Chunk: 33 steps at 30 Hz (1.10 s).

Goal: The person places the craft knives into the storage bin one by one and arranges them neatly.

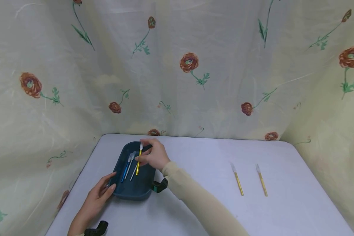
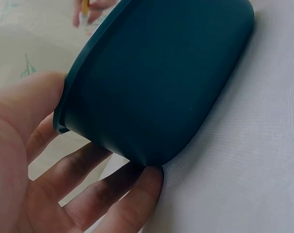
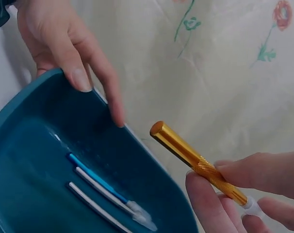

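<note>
My right hand [image 1: 155,154] holds a gold craft knife [image 1: 139,162] above a dark teal tray [image 1: 135,193], pinching its knurled grip between thumb and fingers. The knife's capped, whitish end points away from me, as the right wrist view also shows. At the tray's near left side, my left hand [image 1: 94,200] grips the rim, thumb at the edge and fingers against the outer wall. Inside the tray lie a blue craft knife [image 3: 96,177] and two silver ones [image 3: 106,193] [image 3: 96,206], side by side. Their capped ends are partly hidden by the tray in places.
Two more gold craft knives [image 1: 239,184] [image 1: 263,184] lie apart on the right side of the white table [image 1: 194,183]. A flowered curtain [image 1: 218,82] hangs behind the table and along both sides. Dark wrist cameras [image 1: 160,186] sit on both wrists.
</note>
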Tool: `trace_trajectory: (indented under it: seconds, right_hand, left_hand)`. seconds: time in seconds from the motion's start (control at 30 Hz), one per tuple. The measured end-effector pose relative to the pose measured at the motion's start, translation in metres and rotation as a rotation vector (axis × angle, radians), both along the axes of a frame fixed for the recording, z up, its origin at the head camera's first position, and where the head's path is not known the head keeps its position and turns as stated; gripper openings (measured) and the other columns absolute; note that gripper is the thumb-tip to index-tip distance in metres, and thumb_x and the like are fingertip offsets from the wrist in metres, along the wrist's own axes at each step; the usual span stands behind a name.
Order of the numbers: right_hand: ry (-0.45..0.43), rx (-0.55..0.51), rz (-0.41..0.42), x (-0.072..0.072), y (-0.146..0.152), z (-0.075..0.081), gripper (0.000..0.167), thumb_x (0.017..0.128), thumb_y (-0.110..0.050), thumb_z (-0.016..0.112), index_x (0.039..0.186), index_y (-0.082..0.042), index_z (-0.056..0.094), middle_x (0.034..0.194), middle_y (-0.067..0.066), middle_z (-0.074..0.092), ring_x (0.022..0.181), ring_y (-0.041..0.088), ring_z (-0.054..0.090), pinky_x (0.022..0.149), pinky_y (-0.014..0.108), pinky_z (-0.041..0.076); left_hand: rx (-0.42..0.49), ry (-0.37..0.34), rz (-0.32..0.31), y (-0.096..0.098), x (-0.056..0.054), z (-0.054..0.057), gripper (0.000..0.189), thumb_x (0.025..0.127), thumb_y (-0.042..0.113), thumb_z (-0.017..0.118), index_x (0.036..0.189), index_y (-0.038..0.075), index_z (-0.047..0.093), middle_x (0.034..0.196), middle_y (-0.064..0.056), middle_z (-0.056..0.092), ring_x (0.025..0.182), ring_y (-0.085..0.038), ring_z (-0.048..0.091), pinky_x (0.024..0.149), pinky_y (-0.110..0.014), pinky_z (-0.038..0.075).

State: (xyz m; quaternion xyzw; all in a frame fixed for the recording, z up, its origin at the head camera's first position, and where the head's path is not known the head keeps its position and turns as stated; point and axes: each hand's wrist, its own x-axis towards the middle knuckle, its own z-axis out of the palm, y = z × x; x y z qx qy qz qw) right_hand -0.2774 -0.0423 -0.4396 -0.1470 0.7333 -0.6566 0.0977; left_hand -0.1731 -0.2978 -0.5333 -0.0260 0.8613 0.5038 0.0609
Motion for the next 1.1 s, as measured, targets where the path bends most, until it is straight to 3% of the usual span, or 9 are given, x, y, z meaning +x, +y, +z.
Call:
trace_trajectory:
  seconds: [0.2, 0.4, 0.8, 0.93, 1.1]
  right_hand:
    - [-0.012, 0.020, -0.024, -0.004, -0.012, -0.009, 0.066, 0.087, 0.012, 0.086, 0.148, 0.000, 0.063, 0.140, 0.018, 0.059, 0.078, 0.020, 0.075, 0.069, 0.038, 0.070]
    - [-0.001, 0.083, -0.022, -0.012, -0.021, -0.017, 0.065, 0.090, 0.010, 0.085, 0.150, 0.004, 0.062, 0.137, 0.018, 0.063, 0.074, 0.024, 0.078, 0.070, 0.034, 0.069]
    - [-0.050, 0.150, -0.020, -0.027, -0.038, -0.034, 0.067, 0.090, 0.013, 0.082, 0.151, 0.005, 0.059, 0.149, 0.024, 0.057, 0.074, 0.029, 0.079, 0.071, 0.038, 0.070]
    - [-0.071, 0.174, -0.029, -0.032, -0.047, -0.044, 0.066, 0.090, 0.014, 0.082, 0.151, 0.004, 0.060, 0.148, 0.023, 0.056, 0.078, 0.025, 0.078, 0.071, 0.039, 0.070]
    - [-0.046, 0.239, -0.043, -0.034, -0.055, -0.053, 0.064, 0.088, 0.011, 0.086, 0.148, 0.003, 0.063, 0.139, 0.019, 0.058, 0.098, 0.028, 0.074, 0.068, 0.033, 0.068]
  left_hand:
    - [0.005, -0.003, 0.007, 0.001, 0.000, -0.001, 0.060, 0.115, 0.039, 0.060, 0.168, 0.019, 0.040, 0.178, -0.023, 0.023, 0.160, -0.050, 0.028, 0.127, -0.058, 0.036]
    - [0.006, -0.015, 0.019, 0.000, -0.001, 0.000, 0.059, 0.116, 0.037, 0.059, 0.168, 0.020, 0.039, 0.179, -0.022, 0.023, 0.161, -0.049, 0.028, 0.128, -0.057, 0.036]
    - [0.010, -0.037, 0.026, -0.001, -0.002, -0.002, 0.060, 0.115, 0.038, 0.060, 0.169, 0.023, 0.039, 0.179, -0.021, 0.022, 0.162, -0.048, 0.027, 0.128, -0.056, 0.036]
    - [0.014, -0.041, 0.029, -0.002, -0.002, -0.002, 0.060, 0.115, 0.039, 0.061, 0.169, 0.023, 0.039, 0.179, -0.021, 0.023, 0.162, -0.048, 0.027, 0.128, -0.056, 0.035]
    - [0.019, -0.034, 0.022, -0.002, -0.002, -0.002, 0.060, 0.115, 0.038, 0.060, 0.169, 0.022, 0.039, 0.179, -0.021, 0.023, 0.162, -0.048, 0.027, 0.128, -0.056, 0.035]
